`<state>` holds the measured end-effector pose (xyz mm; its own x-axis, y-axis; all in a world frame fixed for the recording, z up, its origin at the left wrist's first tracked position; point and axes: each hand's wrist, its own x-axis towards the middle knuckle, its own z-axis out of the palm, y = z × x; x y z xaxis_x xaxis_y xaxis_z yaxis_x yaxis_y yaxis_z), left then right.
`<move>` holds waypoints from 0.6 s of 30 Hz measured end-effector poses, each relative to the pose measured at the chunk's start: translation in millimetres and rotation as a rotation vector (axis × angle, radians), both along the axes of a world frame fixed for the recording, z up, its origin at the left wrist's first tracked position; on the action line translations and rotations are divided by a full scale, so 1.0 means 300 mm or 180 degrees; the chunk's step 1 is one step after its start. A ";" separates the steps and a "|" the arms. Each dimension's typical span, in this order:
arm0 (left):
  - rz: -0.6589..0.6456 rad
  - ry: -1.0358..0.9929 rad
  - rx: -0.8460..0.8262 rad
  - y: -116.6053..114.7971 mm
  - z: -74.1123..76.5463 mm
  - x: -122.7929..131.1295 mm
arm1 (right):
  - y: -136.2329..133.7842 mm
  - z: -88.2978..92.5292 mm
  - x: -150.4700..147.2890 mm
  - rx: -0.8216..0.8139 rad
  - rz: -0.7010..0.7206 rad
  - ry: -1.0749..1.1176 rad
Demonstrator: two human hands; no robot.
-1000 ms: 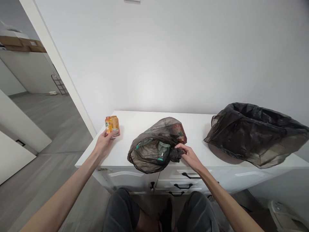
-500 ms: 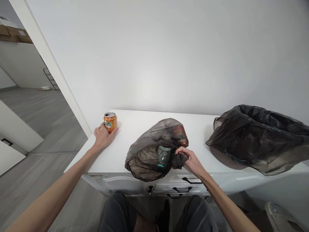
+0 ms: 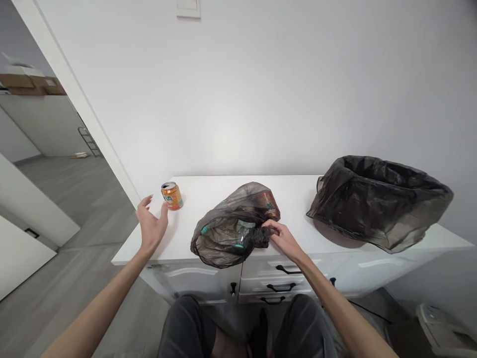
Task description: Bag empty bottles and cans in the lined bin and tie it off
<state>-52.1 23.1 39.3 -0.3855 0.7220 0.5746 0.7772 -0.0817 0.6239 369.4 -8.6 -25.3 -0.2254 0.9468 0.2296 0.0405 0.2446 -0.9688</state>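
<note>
An orange can (image 3: 172, 196) with its top opened stands upright near the left end of the white cabinet top. Just left of it, my left hand (image 3: 152, 226) has thumb and fingers spread and holds nothing. My right hand (image 3: 282, 240) pinches the gathered, twisted neck of a dark see-through plastic bag (image 3: 219, 233). Through the film show a red can (image 3: 267, 205) and a clear bottle or cup with teal parts (image 3: 244, 234). The bag rests at the front edge of the cabinet top.
On the right stands a bin lined with a black bag (image 3: 380, 204). The white cabinet (image 3: 208, 278) has drawers with black handles (image 3: 281, 287). A switch plate (image 3: 188, 8) is on the wall. A grey device (image 3: 443, 330) sits lower right.
My left hand has let go of the orange can and moved slightly down and left, fingers now spread. My right hand still holds the bag neck. The view has shifted a little.
</note>
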 end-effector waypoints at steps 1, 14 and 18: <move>0.0039 0.0037 0.0390 -0.052 0.031 0.045 | -0.002 0.002 0.001 -0.0009 -0.0029 0.0017; -0.2699 0.2630 -0.0435 -0.268 0.153 0.642 | -0.033 -0.007 0.040 0.0122 -0.0162 0.0388; -0.2454 0.2734 -0.0680 -0.113 0.110 0.745 | -0.034 -0.027 0.072 0.0513 -0.0962 0.0266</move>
<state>171.5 -10.7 72.2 0.6513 0.7084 0.2722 0.7404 -0.6718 -0.0233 390.9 -18.9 -33.4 0.0852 0.9180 0.3873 0.0567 0.3836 -0.9218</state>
